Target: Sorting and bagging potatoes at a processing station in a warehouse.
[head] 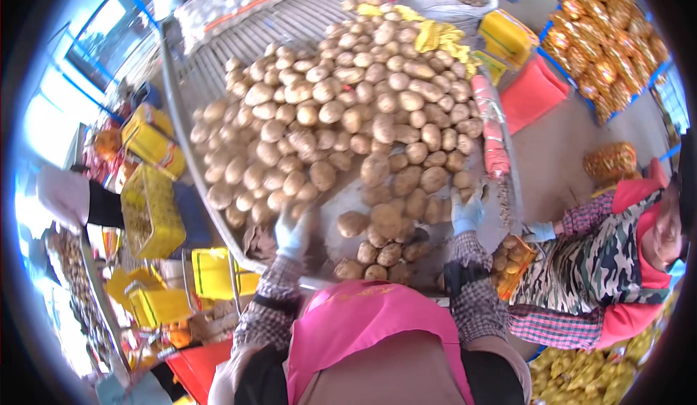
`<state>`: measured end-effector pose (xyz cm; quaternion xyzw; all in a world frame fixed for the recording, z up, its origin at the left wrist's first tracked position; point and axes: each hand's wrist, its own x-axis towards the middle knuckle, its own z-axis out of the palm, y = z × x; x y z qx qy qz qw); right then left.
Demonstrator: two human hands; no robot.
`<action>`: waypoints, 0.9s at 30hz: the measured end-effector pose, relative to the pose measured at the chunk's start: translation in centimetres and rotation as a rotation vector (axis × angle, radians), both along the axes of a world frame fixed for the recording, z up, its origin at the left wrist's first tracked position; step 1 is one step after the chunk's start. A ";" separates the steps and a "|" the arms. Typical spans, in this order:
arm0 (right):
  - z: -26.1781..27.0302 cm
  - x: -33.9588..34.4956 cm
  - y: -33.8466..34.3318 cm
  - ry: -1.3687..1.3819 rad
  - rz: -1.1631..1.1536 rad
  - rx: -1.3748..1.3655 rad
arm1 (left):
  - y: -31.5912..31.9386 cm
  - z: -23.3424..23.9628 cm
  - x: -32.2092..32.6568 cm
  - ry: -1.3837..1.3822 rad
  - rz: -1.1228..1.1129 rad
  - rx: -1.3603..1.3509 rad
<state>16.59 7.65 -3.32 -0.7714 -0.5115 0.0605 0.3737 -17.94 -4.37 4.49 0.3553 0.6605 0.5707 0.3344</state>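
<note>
A large heap of potatoes [329, 112] lies on the metal sorting table [348, 195] before me. My left hand [294, 234], in a light blue glove, is at the heap's near left edge, its fingertips against potatoes. Blur hides whether those fingers grip one. On the right, my right hand [468, 212], gloved alike, has its fingers spread beside potatoes near the table's side rim. Between my hands a looser group of potatoes [387, 221] reaches toward my pink apron [375, 312]; some are blurred.
A rolled red sack [488, 127] lies along the right rim. Yellow netting [438, 37] borders the heap's far side. To the right, a co-worker in a camouflage apron [577, 263] stands by an orange net bag [514, 266] holding potatoes. Yellow crates [155, 209] stand left of the table.
</note>
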 end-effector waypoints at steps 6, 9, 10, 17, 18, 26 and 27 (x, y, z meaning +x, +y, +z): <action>-2.3 -1.7 2.1 0.245 0.160 -0.208 | 2.2 -1.0 1.5 0.191 -0.143 -0.117; -2.0 -3.5 0.0 0.246 0.282 -0.206 | 4.7 -2.6 4.3 0.654 -0.222 -0.071; -1.7 -3.9 -0.6 0.197 0.338 -0.191 | 6.1 -3.1 4.8 0.699 -0.237 -0.057; 1.4 -2.1 1.5 -0.001 0.511 -0.556 | 7.3 -5.0 5.0 1.189 -0.424 -0.166; 1.8 -2.1 3.0 0.009 0.541 -0.299 | 7.3 -5.4 4.8 1.181 -0.394 -0.105; 4.1 -6.4 24.1 -0.169 0.556 -0.106 | 7.3 -6.0 4.5 1.108 -0.329 -0.062; 4.2 -6.9 26.5 -0.221 0.556 -0.164 | 7.3 -5.9 4.4 1.123 -0.325 -0.019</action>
